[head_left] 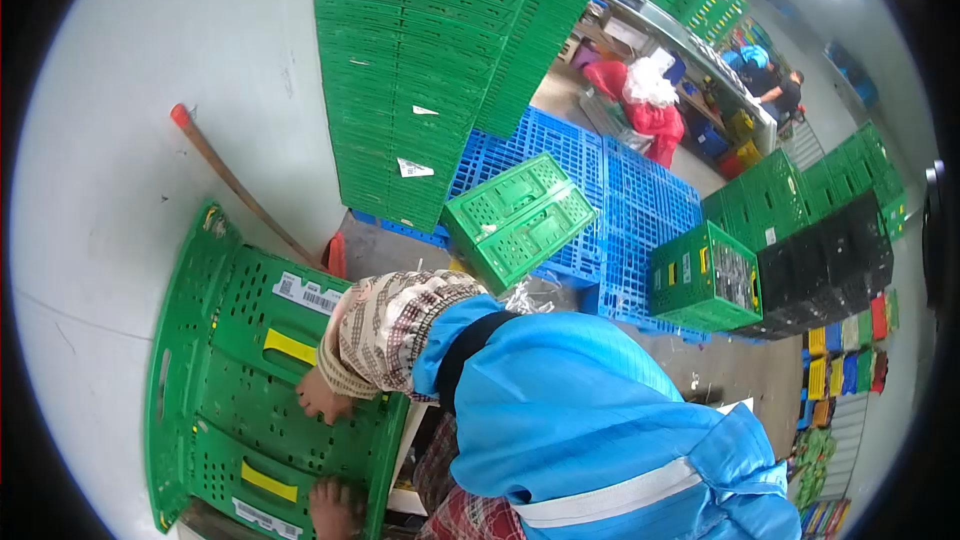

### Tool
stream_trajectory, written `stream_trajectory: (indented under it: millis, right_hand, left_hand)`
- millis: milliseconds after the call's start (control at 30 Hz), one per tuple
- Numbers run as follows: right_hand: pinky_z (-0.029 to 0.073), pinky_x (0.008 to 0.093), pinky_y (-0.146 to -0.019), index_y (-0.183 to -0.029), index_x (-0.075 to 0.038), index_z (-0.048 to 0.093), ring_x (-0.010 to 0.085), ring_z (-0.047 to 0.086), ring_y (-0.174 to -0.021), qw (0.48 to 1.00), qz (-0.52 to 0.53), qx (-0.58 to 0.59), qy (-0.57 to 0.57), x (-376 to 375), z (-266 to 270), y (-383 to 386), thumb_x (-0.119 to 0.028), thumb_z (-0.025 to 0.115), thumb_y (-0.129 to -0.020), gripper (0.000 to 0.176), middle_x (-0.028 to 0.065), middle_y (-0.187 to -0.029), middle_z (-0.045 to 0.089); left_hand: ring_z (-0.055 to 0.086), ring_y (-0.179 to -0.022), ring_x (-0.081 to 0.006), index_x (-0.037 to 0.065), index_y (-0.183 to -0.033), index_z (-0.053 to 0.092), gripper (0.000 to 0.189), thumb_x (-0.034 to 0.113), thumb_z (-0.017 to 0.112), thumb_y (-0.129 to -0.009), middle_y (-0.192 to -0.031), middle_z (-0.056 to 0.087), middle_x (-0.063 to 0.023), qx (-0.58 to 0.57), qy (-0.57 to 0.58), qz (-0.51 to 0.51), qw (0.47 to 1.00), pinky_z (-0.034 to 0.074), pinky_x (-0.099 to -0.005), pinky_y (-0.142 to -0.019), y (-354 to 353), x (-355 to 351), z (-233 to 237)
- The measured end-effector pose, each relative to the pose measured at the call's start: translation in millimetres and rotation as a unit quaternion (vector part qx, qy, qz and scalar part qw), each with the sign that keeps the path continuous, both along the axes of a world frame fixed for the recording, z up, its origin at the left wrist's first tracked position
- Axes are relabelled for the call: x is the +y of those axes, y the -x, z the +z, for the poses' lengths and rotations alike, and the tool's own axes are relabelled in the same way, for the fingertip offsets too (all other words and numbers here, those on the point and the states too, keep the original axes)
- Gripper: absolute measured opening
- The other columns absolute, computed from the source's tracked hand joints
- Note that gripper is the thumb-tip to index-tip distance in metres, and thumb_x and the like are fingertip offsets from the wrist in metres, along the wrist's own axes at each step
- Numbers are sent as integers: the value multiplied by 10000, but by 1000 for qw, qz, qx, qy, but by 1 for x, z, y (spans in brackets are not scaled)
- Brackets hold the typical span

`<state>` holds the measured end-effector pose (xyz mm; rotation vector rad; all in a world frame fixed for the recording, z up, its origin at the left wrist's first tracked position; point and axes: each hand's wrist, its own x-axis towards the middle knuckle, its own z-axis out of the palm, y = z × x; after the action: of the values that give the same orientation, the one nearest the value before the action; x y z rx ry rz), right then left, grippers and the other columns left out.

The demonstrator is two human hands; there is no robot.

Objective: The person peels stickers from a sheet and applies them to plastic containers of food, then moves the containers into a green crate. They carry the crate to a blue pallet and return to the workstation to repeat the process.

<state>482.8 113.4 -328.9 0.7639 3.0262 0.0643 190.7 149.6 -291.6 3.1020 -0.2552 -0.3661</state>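
Note:
A green folding crate (240, 370) is in front of me at the lower left, with yellow handle strips and white barcode labels. One of its end walls stands up on the left, and panels with holes lie inside. My right hand (325, 398), below a patterned sleeve cover, rests on the panel near the upper yellow handle (290, 348), fingers apart. Lower down, my left hand (335, 508) lies on the crate near the lower yellow handle (268, 480), its fingers spread. The frame's bottom edge cuts off part of that hand.
Tall stacks of folded green crates (400, 70) rise beside the white wall. A folded crate (520, 220) lies by blue pallets (640, 200). A long wooden handle (240, 185) leans on the wall. Green and black crates (830, 250) stand right; a person (785, 95) is far behind.

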Motion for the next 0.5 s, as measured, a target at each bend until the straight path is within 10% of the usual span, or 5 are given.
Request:
stream_trajectory:
  millis: [33,400,500]
  right_hand:
    - [425,444,-841,-946,-194,641,290,508,-1025,1000,8,-3,4,-1,-4,0,-485,589,-757,350,97,-1015,546]
    - [465,430,-706,-641,-120,612,261,590,-592,990,-87,-10,107,-20,50,47,-345,621,-679,228,62,-571,575]
    - [450,427,-695,-588,-123,618,269,556,-515,978,-174,-89,78,-79,155,4,-306,598,-726,230,88,-541,565]
  left_hand:
    - [576,-765,-308,-1,-844,542,332,279,667,-716,-804,573,-146,-83,87,-10,993,456,-433,-685,-9,-2,5]
    - [577,-545,-316,71,-591,633,511,521,491,-788,-569,583,-144,118,126,167,971,467,-421,-543,-21,-19,13]
    - [582,-563,-324,70,-619,648,493,524,522,-766,-584,583,-150,134,95,211,964,476,-403,-551,-1,-37,52]
